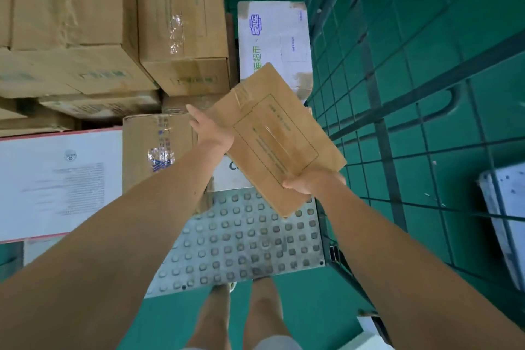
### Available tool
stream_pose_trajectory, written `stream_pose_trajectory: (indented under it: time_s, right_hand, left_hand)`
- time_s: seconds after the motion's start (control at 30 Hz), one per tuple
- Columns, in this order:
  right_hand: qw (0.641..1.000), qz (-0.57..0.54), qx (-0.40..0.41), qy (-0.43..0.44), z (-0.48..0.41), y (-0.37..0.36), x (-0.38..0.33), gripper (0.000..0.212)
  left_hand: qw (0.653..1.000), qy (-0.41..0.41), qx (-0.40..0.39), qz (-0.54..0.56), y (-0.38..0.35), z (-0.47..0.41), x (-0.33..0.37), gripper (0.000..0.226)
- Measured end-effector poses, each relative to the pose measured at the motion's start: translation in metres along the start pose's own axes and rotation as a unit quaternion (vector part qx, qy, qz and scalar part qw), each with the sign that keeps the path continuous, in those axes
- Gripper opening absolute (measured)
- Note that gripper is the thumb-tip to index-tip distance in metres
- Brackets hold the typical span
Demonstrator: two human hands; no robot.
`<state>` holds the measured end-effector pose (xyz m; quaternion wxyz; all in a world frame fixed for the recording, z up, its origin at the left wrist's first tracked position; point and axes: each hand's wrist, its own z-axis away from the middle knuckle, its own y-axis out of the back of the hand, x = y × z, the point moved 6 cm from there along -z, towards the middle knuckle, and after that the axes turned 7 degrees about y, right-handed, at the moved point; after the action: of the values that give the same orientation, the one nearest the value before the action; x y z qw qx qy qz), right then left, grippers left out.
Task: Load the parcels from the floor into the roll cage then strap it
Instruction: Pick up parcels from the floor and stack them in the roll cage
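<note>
I hold a flat brown cardboard parcel [277, 136] tilted in the air above the studded metal floor of the roll cage [241, 241]. My left hand [210, 129] grips its far left edge, fingers hidden behind the box. My right hand [311, 182] grips its near right corner, thumb on top. Stacked brown cartons [181, 23] fill the left of the cage. A white printed carton [272, 37] stands at the back right, and below the held parcel a white box [227, 176] is partly hidden.
The cage's green wire mesh side [377, 111] rises right beside the held parcel. A large white box [56, 182] sits at the left. Another white parcel [505, 221] lies on the green floor outside the mesh. My legs stand at the cage's open front.
</note>
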<state>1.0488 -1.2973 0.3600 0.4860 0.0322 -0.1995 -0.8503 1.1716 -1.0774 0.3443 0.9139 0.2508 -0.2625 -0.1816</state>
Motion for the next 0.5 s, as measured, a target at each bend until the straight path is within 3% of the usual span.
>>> stream_pose_trajectory:
  time_s: [0.1, 0.2, 0.3, 0.4, 0.5]
  right_hand:
    - [0.99, 0.093, 0.107, 0.019, -0.001, 0.023, -0.004, 0.128]
    - [0.975, 0.093, 0.18, 0.086, -0.01, 0.034, -0.018, 0.145]
    - [0.976, -0.024, 0.186, 0.113, -0.02, 0.038, -0.018, 0.139]
    - [0.969, -0.034, 0.205, 0.131, -0.023, 0.047, -0.013, 0.121]
    - [0.969, -0.09, 0.195, 0.119, -0.015, 0.05, -0.003, 0.118]
  left_hand:
    - [1.0, 0.022, 0.002, 0.001, -0.012, -0.002, -0.008, 0.078]
    - [0.999, 0.039, -0.025, 0.015, -0.026, -0.007, -0.019, 0.059]
    - [0.995, 0.083, -0.053, 0.006, -0.038, 0.003, -0.033, 0.047]
    - [0.981, 0.135, -0.067, 0.12, -0.051, 0.01, -0.039, 0.071]
    - [0.972, 0.153, -0.037, 0.172, -0.05, 0.021, -0.031, 0.057]
